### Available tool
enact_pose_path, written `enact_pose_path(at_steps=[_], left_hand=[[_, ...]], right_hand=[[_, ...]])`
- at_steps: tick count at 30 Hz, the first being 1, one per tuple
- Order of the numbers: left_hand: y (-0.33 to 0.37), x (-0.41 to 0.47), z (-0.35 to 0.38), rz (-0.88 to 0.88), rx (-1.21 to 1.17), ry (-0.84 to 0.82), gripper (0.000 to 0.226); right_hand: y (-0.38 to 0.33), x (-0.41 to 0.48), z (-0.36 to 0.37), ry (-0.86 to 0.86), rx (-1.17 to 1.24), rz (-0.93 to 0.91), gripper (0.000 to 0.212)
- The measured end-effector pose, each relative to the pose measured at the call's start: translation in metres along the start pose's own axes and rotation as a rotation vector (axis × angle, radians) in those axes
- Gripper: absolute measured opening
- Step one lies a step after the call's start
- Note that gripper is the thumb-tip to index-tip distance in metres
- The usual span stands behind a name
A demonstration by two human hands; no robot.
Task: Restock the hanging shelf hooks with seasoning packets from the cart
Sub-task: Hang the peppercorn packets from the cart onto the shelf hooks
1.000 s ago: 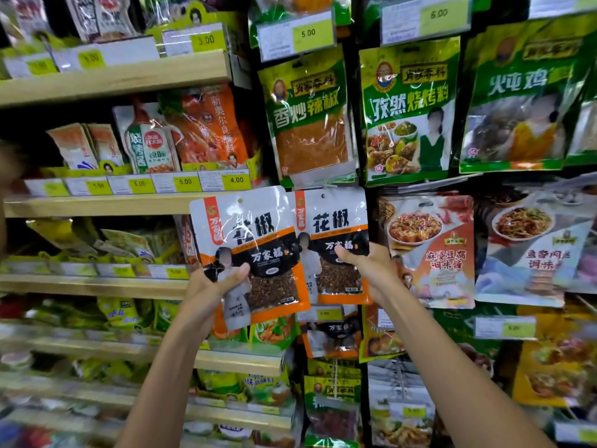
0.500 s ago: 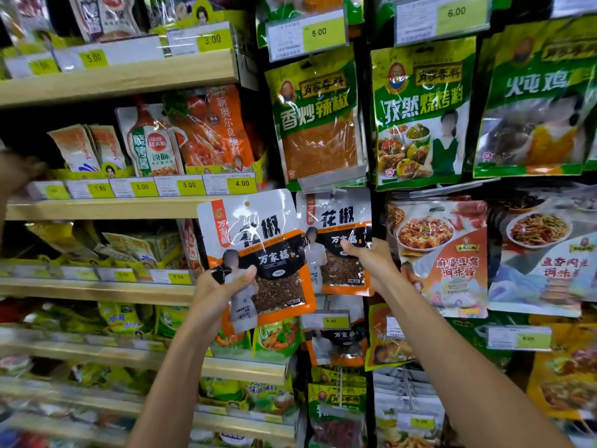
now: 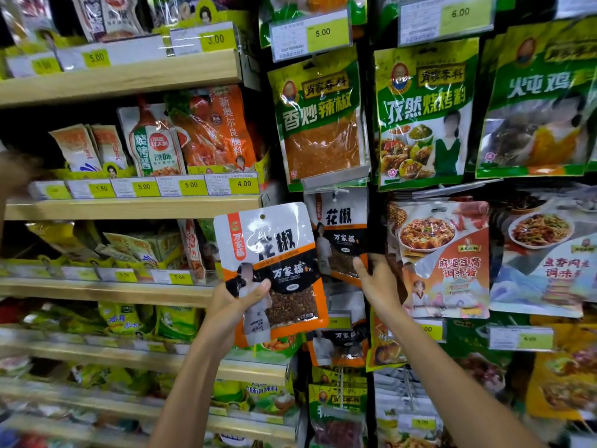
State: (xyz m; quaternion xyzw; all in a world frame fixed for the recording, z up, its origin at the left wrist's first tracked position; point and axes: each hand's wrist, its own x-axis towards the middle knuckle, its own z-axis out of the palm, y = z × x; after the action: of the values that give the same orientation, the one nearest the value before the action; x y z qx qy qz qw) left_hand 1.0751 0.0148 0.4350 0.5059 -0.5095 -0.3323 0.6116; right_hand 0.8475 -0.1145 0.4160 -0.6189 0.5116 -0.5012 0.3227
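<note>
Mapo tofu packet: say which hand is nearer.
Right. The right hand is just left of the mapo tofu packet; the left hand is farther left, gripping a peppercorn packet.

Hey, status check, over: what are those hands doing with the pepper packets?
Left hand grips loose peppercorn packet, hang-hole free, not hung. Right hand pinches hanging packet at its lower corner. In the way: only that hanging packet itself.

Packet (image 3: 281,253) reads 花椒; shelf tag (image 3: 244,183) reads 4.00.
</note>
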Motion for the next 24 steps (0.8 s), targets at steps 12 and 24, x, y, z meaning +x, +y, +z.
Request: enact_pose_path(at_steps=[12,24], left_hand=[[0.004,0.006,0.059,-0.064,0.086,-0.121,0.036],[0.060,0.075,0.020,0.945,1.108,0.738,0.027]], right_hand=[[-0.028,-0.054,-0.014,-0.303,0.573,0.049,0.027],[-0.018,-0.025,-0.033,-0.193,0.547,-0.006,0.019]])
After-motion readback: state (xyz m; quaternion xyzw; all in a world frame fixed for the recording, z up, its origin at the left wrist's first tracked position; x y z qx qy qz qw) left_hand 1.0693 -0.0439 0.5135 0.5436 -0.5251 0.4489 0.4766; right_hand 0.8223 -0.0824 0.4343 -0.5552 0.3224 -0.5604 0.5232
